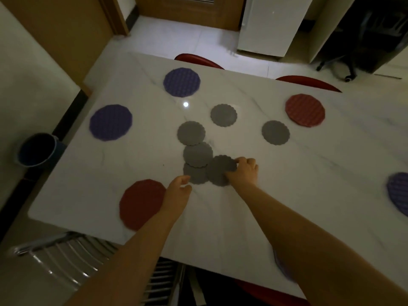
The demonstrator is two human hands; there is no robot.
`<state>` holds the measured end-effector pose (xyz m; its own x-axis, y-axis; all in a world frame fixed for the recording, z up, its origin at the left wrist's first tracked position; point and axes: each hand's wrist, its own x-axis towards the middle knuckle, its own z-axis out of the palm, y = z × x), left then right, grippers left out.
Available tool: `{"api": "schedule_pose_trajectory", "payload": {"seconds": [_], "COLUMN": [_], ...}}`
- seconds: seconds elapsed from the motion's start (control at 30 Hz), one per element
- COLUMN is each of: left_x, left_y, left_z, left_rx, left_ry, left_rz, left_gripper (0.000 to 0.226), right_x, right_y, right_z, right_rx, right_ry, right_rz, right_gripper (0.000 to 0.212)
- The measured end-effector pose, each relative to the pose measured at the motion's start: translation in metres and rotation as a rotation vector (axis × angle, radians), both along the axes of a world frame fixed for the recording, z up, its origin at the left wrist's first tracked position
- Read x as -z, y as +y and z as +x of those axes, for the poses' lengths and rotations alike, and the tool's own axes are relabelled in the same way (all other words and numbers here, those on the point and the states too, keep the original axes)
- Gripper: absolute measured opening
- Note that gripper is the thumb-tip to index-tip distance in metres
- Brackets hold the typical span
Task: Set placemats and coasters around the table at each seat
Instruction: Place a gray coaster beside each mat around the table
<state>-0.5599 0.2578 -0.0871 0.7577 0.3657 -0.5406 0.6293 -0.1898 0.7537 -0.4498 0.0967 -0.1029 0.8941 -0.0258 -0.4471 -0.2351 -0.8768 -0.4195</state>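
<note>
Several grey scalloped coasters lie in the middle of the white marble table [265,213]. My right hand [244,171] pinches the right edge of one grey coaster [219,171], which overlaps another coaster [194,176]. My left hand [178,189] hovers just left of that pile, fingers curled and empty, over the edge of a red placemat [141,202]. Round placemats sit near the edges: purple ones at the far side [181,82], the left [110,122] and the right [399,193], and a red one at the far right [305,109]. Other coasters lie farther out [223,115], [276,132], [191,132], [198,154].
Red chairs [309,81] stand at the far side, and a metal-backed chair [66,255] at the near left. A dark bucket [36,150] sits on the floor to the left. A white cabinet [269,25] and an office chair base [337,67] are beyond the table.
</note>
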Motion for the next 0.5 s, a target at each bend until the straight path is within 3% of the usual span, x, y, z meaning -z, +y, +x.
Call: {"api": "schedule_pose_trajectory", "payload": {"seconds": [0.17, 0.33, 0.5], "left_x": [-0.001, 0.002, 0.008], "left_y": [-0.004, 0.002, 0.018], "left_z": [0.004, 0.006, -0.002], "left_rx": [-0.124, -0.366, -0.434], "left_ry": [0.011, -0.018, -0.081], "left_rz": [-0.146, -0.576, -0.671], "left_gripper": [0.038, 0.028, 0.019], "right_x": [-0.015, -0.031, -0.021], "right_y": [-0.015, -0.004, 0.019], "right_z": [-0.011, -0.028, -0.032], "right_rx": [0.186, 0.279, 0.255], "right_ry": [-0.029, 0.184, 0.370], "right_rz": [0.447, 0.814, 0.842], "right_gripper": [0.013, 0.011, 0.003]}}
